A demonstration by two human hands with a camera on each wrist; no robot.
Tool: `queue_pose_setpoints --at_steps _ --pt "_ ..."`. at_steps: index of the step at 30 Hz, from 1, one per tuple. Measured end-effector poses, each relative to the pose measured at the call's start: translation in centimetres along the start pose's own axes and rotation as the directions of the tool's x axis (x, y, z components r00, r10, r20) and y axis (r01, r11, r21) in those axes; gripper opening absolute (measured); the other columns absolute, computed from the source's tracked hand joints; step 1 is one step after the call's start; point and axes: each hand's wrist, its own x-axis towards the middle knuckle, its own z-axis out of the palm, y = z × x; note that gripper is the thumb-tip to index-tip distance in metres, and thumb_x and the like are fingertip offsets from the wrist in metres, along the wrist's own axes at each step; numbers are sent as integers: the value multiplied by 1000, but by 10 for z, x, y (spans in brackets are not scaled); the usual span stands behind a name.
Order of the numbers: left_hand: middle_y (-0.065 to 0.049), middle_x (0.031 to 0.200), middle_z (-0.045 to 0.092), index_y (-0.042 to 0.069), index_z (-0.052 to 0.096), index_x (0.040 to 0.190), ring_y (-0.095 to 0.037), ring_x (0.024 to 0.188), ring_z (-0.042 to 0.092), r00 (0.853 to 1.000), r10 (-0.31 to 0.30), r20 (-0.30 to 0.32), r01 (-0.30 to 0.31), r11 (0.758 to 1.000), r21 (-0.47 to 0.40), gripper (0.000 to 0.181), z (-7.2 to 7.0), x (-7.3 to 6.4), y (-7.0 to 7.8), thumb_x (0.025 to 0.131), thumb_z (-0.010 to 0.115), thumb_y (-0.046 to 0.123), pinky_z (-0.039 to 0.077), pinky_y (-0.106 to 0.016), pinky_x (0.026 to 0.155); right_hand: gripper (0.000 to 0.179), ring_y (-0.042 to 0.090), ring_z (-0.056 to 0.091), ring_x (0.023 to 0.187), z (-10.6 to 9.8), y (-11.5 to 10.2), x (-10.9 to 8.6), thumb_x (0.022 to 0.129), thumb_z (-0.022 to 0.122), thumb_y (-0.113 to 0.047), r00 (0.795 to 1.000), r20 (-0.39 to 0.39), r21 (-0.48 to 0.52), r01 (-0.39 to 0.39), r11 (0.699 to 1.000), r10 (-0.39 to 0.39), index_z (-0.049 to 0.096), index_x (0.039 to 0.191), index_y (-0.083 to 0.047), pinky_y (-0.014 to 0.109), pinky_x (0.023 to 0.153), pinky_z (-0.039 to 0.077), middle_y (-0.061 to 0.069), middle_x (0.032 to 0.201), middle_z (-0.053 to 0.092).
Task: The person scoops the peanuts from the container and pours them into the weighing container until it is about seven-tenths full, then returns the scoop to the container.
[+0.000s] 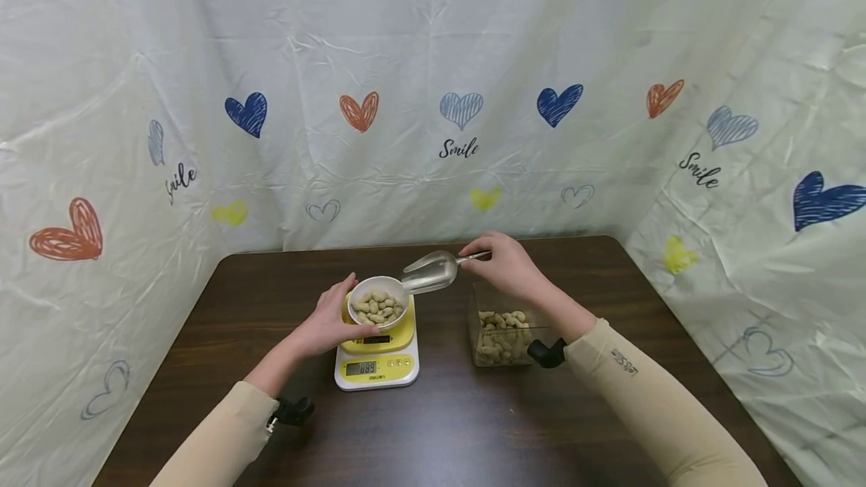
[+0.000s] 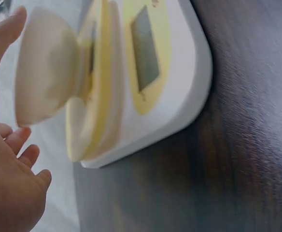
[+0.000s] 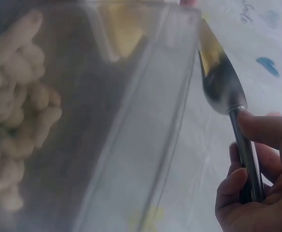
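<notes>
A white bowl [image 1: 354, 309] holding peanuts [image 1: 376, 308] sits on a yellow-and-white kitchen scale [image 1: 379, 373]. My left hand [image 1: 333, 322] holds the bowl from its left, thumb at the near side and fingers toward the far side. In the left wrist view, the bowl [image 2: 47, 67] lies between thumb and fingers. My right hand [image 1: 504, 265] grips the handle of a shiny scoop [image 1: 433, 271], whose mouth points left at the bowl's right rim. No peanuts are visible in the scoop. The right wrist view shows fingers and thumb curled round its handle [image 3: 247, 159].
Below my right forearm stands a clear plastic box [image 1: 482, 359] with more peanuts [image 1: 504, 329] in it. Everything stands on a dark wooden table [image 1: 460, 427]. A white curtain [image 1: 406, 201] printed with hearts hangs behind and at both sides.
</notes>
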Motion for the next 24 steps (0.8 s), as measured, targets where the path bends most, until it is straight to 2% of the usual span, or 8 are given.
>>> queue_pose_setpoints --at_steps 6,10,18,24 --pt "-8 164 28 15 12 166 -34 150 15 997 61 -39 -61 998 -4 122 -7 -2 24 77 86 56 25 -63 114 19 24 63 108 -23 12 -15 97 74 -29 999 -29 12 -31 999 32 78 114 -20 44 87 54 0 120 62" --pt "-2 164 28 19 14 165 -29 149 17 995 88 -47 -89 996 -12 120 -5 -2 42 77 86 57 28 -59 113 20 23 63 108 -37 18 -25 97 74 -33 998 -44 -2 -47 999 47 77 113 -23 44 88 53 -1 121 62" --pt "9 162 29 25 18 165 -20 149 19 987 158 -19 -159 987 -39 113 8 -2 75 79 84 58 30 -56 114 26 21 61 107 -63 35 -47 97 72 -38 994 -102 -20 -31 999 28 76 116 -21 45 90 51 0 116 63" --pt "8 161 32 26 19 165 -18 149 24 973 228 19 -227 972 -55 114 24 -2 95 77 83 62 32 -51 115 24 18 59 101 -81 45 -65 98 71 -38 993 -120 -84 -26 996 15 76 115 -22 44 87 50 -2 110 62"
